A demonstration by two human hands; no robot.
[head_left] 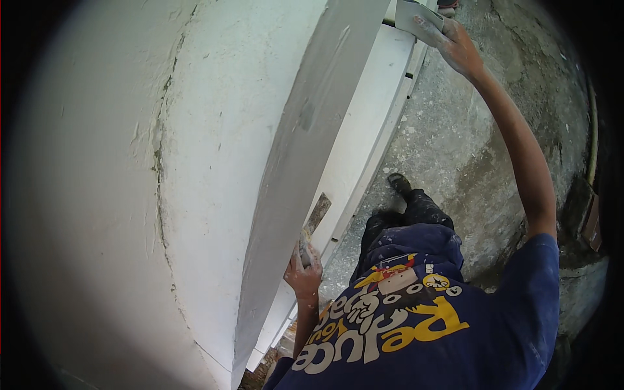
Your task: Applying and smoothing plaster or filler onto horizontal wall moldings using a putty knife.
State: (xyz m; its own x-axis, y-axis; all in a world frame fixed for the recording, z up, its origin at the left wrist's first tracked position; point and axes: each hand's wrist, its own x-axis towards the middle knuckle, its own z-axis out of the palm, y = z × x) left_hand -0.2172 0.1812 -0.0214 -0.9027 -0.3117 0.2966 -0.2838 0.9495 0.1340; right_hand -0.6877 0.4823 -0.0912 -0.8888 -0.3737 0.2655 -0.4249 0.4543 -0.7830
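Scraper (318,212) sits in left hand (305,276) — grey plate (413,18) in right hand (460,49).

Open room runs along a white panel (374,97) between a worker's left hand (304,270), near 6 o'clock, and right hand (455,47) at 1, narrowed by a scraper (318,212) jutting from the left and a wide grey blade (412,21) in the right. A cracked white wall (221,136) bars 9 o'clock; the torso (497,325) blocks 5. Space opens above the mottled floor (448,143) at 2.
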